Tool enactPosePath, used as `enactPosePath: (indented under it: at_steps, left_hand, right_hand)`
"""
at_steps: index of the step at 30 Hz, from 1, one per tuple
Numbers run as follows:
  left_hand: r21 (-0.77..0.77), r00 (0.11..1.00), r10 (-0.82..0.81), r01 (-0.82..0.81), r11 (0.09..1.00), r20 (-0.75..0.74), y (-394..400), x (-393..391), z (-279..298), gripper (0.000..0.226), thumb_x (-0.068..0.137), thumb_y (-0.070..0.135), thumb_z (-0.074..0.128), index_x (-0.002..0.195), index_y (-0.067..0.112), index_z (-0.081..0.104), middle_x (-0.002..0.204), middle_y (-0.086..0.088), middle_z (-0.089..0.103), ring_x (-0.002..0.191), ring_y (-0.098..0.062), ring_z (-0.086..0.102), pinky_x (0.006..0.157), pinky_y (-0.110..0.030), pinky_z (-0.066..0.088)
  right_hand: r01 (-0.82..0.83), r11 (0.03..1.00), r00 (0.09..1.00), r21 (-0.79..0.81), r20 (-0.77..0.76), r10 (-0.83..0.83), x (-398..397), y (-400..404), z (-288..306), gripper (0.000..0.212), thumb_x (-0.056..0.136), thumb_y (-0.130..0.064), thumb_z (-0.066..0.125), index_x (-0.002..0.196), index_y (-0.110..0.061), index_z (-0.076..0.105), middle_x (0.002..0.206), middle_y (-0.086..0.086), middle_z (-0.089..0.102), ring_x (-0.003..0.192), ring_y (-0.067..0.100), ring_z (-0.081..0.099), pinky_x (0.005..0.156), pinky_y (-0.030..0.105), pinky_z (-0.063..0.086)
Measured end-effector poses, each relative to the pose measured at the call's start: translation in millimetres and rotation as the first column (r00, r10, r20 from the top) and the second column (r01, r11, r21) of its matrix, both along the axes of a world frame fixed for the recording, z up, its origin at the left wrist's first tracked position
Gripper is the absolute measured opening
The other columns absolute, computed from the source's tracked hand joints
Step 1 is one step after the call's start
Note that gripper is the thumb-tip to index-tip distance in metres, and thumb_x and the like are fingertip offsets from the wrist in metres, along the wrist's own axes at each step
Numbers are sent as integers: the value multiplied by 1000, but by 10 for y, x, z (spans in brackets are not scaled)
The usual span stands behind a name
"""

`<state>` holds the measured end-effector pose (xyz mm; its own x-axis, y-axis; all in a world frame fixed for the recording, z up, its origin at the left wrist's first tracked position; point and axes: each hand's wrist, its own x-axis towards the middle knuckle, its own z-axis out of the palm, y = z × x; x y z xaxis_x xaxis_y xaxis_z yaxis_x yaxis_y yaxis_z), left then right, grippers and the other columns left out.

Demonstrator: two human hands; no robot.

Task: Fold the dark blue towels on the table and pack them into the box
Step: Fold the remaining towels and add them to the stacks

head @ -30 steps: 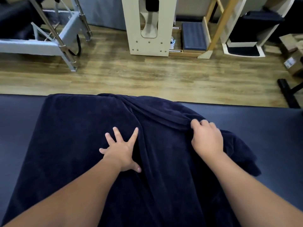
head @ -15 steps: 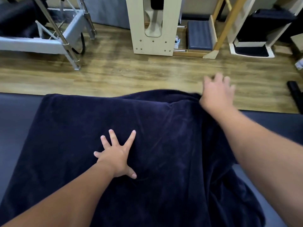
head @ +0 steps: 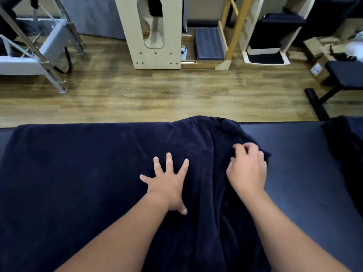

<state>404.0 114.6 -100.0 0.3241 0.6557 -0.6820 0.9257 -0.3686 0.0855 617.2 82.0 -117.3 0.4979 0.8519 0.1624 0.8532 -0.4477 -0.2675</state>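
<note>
Item: large dark blue terry towel (head: 88, 173), spread over the dark padded worktop (head: 298, 154), right portion bunched in ridges. Left hand (head: 167, 185): fingers splayed, pressing flat on the cloth. Right hand (head: 246, 169): fingers curled, gathering a bunched fold. Box: not in view. Risk: a pull on the fold may drag the pinned cloth askew, leaving creases.

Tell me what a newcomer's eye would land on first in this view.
First, the big dark blue towel spread over the table, flat on the left and bunched into ridges toward the right. Next, the two hands on it: the left hand pressed flat with fingers splayed near the middle, the right hand curled over the rumpled fold beside it. Beyond the table's far edge, a pale wooden stand rises from the wood floor.
</note>
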Motion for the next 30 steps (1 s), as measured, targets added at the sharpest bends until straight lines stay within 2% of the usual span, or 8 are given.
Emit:
enactPosePath:
  at_steps: [4,7,11,16,20,22,26,30]
  left_hand:
    - [2,1000,7,-7,1000,-30,25,31,-40,152,61,58,91,146,49,-35,156,-11,-45,145,-52,-30,104,-82,23]
    - [-9,999,6,-6,1000,-43,29,48,-45,152,62,56,91,145,50,-35,155,-10,-47,144,-52,-32,105,-82,21]
    - [-4,999,14,-14,1000,-29,22,47,-52,151,63,55,91,145,50,-36,154,-10,-48,143,-52,-33,105,-82,21]
    - [1,999,18,-18,1000,-28,11,42,-82,153,61,56,91,143,52,-38,152,-9,-50,143,-52,-34,106,-82,20]
    - [4,999,25,-25,1000,-41,30,56,-89,153,61,57,91,142,52,-39,152,-9,-50,143,-52,-34,105,-81,20]
    - [14,999,22,-21,1000,-44,30,58,-98,154,60,58,91,142,52,-39,153,-9,-50,143,-52,-33,105,-81,21]
    - [26,999,24,-23,999,-42,32,68,-93,154,60,57,91,140,53,-40,152,-9,-50,143,-52,-33,105,-81,23]
    - [23,998,23,-22,999,-54,25,74,-86,154,60,58,91,140,54,-41,153,-9,-49,144,-52,-33,105,-80,25]
  right_hand:
    - [202,967,957,-157,-177,-229,249,235,151,56,94,-33,66,141,-19,39,133,11,37,85,38,57,69,39,42]
    - [222,926,927,-304,-229,-297,417,497,187,33,93,-43,60,118,-23,63,119,11,55,96,40,60,73,36,41]
    - [298,915,867,-272,-323,-379,661,810,268,15,84,-22,57,84,-14,70,94,12,67,85,35,58,70,31,44]
    - [480,872,775,-90,-421,-470,1085,1237,497,36,74,-25,51,94,-3,72,95,19,73,98,36,71,86,40,59]
    - [315,934,816,171,-551,-174,1245,1541,715,41,93,-24,56,133,-16,62,125,10,68,117,31,61,103,40,48]
    - [168,982,822,84,-562,-93,1201,1563,659,66,94,-26,64,154,-18,36,145,6,55,133,27,51,113,39,41]
    - [-54,983,923,-175,-384,-18,985,1158,340,41,94,-20,62,135,-18,61,133,12,64,125,34,58,100,36,46]
    - [97,990,926,-101,-355,-127,722,344,-16,43,94,-10,54,136,-14,58,128,15,59,120,38,53,97,42,45]
